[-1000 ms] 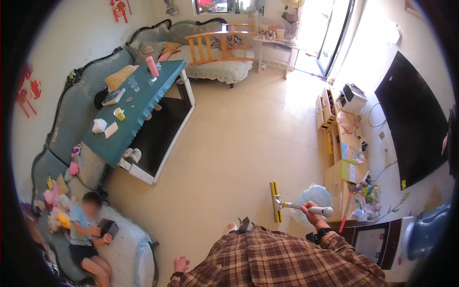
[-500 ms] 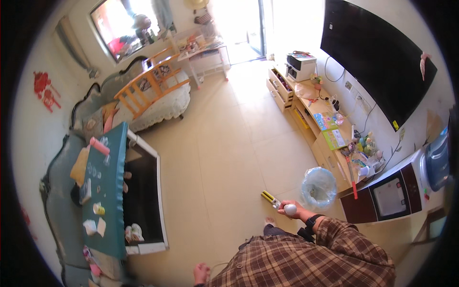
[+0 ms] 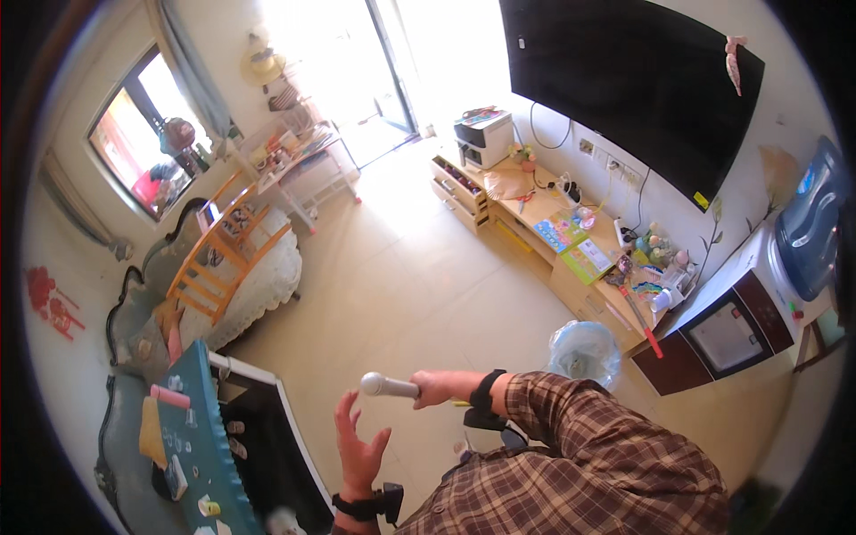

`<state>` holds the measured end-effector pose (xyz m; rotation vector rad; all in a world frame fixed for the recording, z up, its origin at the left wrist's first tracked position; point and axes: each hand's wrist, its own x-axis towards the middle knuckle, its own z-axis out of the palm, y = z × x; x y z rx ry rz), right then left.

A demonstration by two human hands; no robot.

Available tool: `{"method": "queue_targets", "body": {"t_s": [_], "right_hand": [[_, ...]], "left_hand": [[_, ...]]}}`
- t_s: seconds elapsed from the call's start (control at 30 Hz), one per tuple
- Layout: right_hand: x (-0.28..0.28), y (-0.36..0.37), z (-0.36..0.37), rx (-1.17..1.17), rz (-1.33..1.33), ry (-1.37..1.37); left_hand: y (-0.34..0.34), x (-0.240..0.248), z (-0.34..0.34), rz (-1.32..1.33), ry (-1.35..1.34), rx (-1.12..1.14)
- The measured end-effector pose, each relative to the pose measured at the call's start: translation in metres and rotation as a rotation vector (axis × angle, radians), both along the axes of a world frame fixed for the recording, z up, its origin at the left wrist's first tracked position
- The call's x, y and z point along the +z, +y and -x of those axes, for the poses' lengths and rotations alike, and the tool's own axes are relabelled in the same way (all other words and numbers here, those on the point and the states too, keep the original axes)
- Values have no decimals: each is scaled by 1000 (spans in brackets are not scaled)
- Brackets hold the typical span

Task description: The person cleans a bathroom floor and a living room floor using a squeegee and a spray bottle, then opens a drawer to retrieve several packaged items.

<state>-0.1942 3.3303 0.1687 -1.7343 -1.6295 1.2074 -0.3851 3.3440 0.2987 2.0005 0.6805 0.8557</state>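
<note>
My right hand (image 3: 432,389) is wrapped round the grey pole of what looks like a mop (image 3: 390,385), its white rounded end pointing left. Below my wrist a bit of yellow shows, perhaps part of the mop's head; my arm hides most of the rest. My left hand (image 3: 361,443) is raised just left of the pole's end, fingers apart and empty. A small gap separates it from the pole. Both wrists carry dark bands.
A bin with a blue liner (image 3: 584,350) stands on my right, by the wooden TV cabinet (image 3: 535,232) with its open drawers. On my left are the green-covered table (image 3: 201,437) and a sofa; an orange wooden chair (image 3: 223,259) lies on a bed-like seat.
The view has turned right. My right hand has brought the pole up and leftward across my front. My left hand has risen from low at my side and opened near the pole's end.
</note>
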Motion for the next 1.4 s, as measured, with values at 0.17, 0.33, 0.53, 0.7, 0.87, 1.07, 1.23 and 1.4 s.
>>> {"method": "queue_targets", "body": {"t_s": [0.17, 0.33, 0.53, 0.7, 0.87, 1.07, 1.23, 1.4], "right_hand": [[-20, 29, 8, 76, -62, -15], [-117, 23, -27, 54, -217, 134], [-130, -106, -65, -317, -187, -71], [-166, -344, -38, -785, 391, -224], [-82, -391, 38, -1356, 1008, 241], [-96, -404, 76, -1295, 1004, 513], [-149, -393, 52, -1228, 830, 688], [-187, -387, 25, -1220, 639, 675]], "left_hand": [[37, 9, -46, -70, -22, -232], [54, -49, -102, -297, 226, -661], [108, -70, -89, -50, 377, -495], [136, -56, -117, -188, 471, -438], [143, -45, -148, -272, 630, -369], [151, -67, -200, 29, 623, -289], [158, -66, -217, 190, 617, -259], [153, -71, -217, 225, 604, -153]]}}
